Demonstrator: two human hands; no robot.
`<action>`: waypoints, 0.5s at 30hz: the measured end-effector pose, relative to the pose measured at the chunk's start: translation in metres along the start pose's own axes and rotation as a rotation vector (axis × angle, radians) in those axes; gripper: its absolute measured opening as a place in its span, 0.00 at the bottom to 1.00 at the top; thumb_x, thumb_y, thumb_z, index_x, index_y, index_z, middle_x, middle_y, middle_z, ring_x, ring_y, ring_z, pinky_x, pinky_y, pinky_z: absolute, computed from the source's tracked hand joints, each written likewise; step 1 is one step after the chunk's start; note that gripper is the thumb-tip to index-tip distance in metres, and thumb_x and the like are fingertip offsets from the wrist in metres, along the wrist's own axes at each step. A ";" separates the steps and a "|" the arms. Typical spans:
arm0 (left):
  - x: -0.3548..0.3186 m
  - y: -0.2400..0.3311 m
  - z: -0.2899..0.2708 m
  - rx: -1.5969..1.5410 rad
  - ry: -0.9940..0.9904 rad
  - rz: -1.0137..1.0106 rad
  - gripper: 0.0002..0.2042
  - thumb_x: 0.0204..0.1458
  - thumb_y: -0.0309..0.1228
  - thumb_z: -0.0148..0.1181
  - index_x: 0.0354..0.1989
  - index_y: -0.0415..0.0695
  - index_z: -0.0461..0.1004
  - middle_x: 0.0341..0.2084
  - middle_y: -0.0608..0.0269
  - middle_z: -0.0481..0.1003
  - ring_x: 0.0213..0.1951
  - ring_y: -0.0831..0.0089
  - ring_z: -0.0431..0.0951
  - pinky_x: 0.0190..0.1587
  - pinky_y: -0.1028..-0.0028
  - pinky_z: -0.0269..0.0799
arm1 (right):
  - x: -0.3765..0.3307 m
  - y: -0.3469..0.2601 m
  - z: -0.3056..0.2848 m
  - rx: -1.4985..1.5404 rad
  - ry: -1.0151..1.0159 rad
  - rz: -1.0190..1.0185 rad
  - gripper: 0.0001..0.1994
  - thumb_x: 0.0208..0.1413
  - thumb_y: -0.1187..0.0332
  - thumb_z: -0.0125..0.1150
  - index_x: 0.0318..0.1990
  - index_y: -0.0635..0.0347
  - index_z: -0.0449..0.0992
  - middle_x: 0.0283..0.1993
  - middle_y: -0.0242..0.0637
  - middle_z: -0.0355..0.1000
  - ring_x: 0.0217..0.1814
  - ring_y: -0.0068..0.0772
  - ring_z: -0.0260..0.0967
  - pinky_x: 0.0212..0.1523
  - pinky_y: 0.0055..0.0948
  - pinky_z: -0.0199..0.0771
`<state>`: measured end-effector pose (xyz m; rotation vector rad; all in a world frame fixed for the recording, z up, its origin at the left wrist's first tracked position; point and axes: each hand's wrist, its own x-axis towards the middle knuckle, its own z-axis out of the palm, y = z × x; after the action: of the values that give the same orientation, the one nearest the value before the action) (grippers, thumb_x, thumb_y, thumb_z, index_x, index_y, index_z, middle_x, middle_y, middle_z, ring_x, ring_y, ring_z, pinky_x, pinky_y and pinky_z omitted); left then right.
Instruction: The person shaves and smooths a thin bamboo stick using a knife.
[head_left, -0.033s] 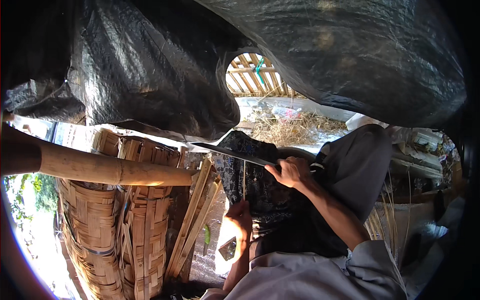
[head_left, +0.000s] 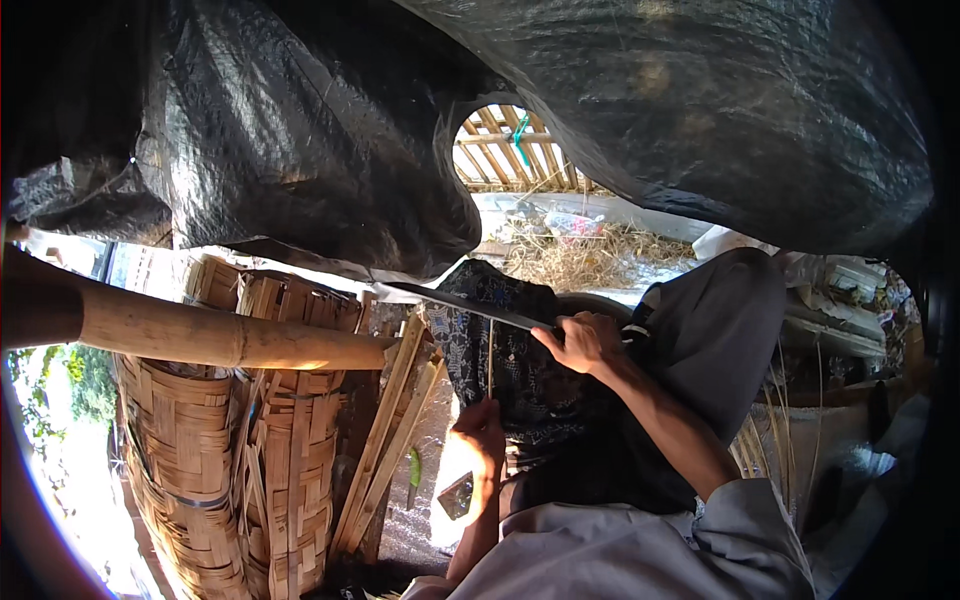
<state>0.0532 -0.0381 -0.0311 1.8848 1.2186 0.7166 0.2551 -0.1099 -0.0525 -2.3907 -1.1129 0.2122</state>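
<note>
Very little change. Blade point(head_left: 455, 303) has rolled or lifted slightly: the far end now catches a pale gleam where it was darker, and the tip sits a touch further out. Both hands in practically the same spots, strip point(head_left: 491, 362) in the same line. Reading: a small adjustment of the blade against the strip, not a new step; work in hand looks no further along for it.

Right hand point(head_left: 588, 342): closed around the near end of the blade, thumb laid along it toward the tip. Handle itself hidden in the grip. Left hand point(head_left: 480, 435): lower, closed, fingers pinching the lower end of the strip; how much lies inside the fist cannot be told.

Strip: thin, straight, pale tan, very narrow; probably split bamboo or cane, judging by colour. Stands over the patterned dark cloth point(head_left: 520, 375) across the lap, running from the left hand up to the blade. Upper end meets the blade's edge or passes behind it; cannot tell which. No bend or break visible. Surface too small to read for nicks or shavings.

Blade: long, dark, flat, lying crosswise over the strip, tip pointing left. Beyond the tip, to the left, pole point(head_left: 240, 342) and woven basket point(head_left: 185, 440), both well apart from the strip.
</note>
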 end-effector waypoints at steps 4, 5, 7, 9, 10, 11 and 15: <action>0.005 -0.004 0.005 0.083 -0.016 -0.027 0.10 0.45 0.30 0.62 0.33 0.36 0.78 0.22 0.51 0.77 0.25 0.70 0.77 0.29 0.73 0.71 | -0.002 0.005 -0.003 0.070 0.066 0.037 0.30 0.52 0.40 0.45 0.18 0.60 0.74 0.14 0.47 0.68 0.20 0.47 0.71 0.24 0.40 0.71; 0.006 -0.005 0.005 0.096 -0.019 -0.076 0.10 0.45 0.30 0.62 0.33 0.36 0.78 0.22 0.52 0.77 0.24 0.71 0.77 0.29 0.74 0.71 | -0.003 0.007 -0.002 0.134 0.095 -0.006 0.29 0.52 0.41 0.46 0.18 0.59 0.74 0.13 0.46 0.68 0.19 0.46 0.70 0.22 0.39 0.70; 0.010 -0.004 0.005 0.107 -0.019 -0.124 0.10 0.45 0.30 0.62 0.33 0.36 0.78 0.21 0.52 0.77 0.24 0.72 0.77 0.29 0.74 0.70 | -0.006 0.005 -0.003 0.197 0.125 -0.051 0.28 0.52 0.42 0.47 0.19 0.58 0.74 0.12 0.45 0.67 0.18 0.46 0.70 0.21 0.39 0.70; 0.013 0.003 0.001 0.119 -0.035 -0.146 0.10 0.46 0.30 0.61 0.33 0.36 0.78 0.20 0.53 0.77 0.24 0.73 0.76 0.28 0.75 0.69 | -0.011 -0.006 -0.015 0.157 -0.012 -0.104 0.24 0.50 0.43 0.51 0.23 0.57 0.76 0.15 0.43 0.69 0.21 0.45 0.70 0.24 0.40 0.70; 0.014 0.001 0.000 0.118 -0.030 -0.148 0.10 0.46 0.30 0.61 0.33 0.36 0.78 0.20 0.53 0.77 0.24 0.73 0.76 0.28 0.75 0.69 | -0.011 -0.009 -0.014 0.185 -0.014 -0.206 0.24 0.48 0.42 0.53 0.23 0.56 0.76 0.14 0.41 0.68 0.20 0.44 0.70 0.22 0.38 0.70; 0.016 -0.002 -0.001 0.098 -0.048 -0.124 0.10 0.46 0.30 0.61 0.33 0.36 0.78 0.20 0.52 0.77 0.24 0.74 0.76 0.28 0.75 0.69 | -0.014 -0.014 -0.014 0.154 -0.005 -0.259 0.24 0.48 0.41 0.53 0.22 0.55 0.75 0.13 0.41 0.68 0.19 0.43 0.70 0.21 0.38 0.69; 0.016 -0.003 0.004 0.168 -0.103 -0.013 0.11 0.46 0.30 0.60 0.33 0.35 0.77 0.20 0.52 0.77 0.24 0.76 0.76 0.27 0.76 0.68 | -0.019 -0.004 0.012 -0.004 0.075 -0.383 0.27 0.45 0.37 0.52 0.20 0.55 0.74 0.11 0.41 0.66 0.14 0.43 0.68 0.17 0.36 0.67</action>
<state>0.0607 -0.0234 -0.0351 2.0215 1.2572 0.5171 0.2359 -0.1179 -0.0628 -2.1171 -1.5042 -0.0110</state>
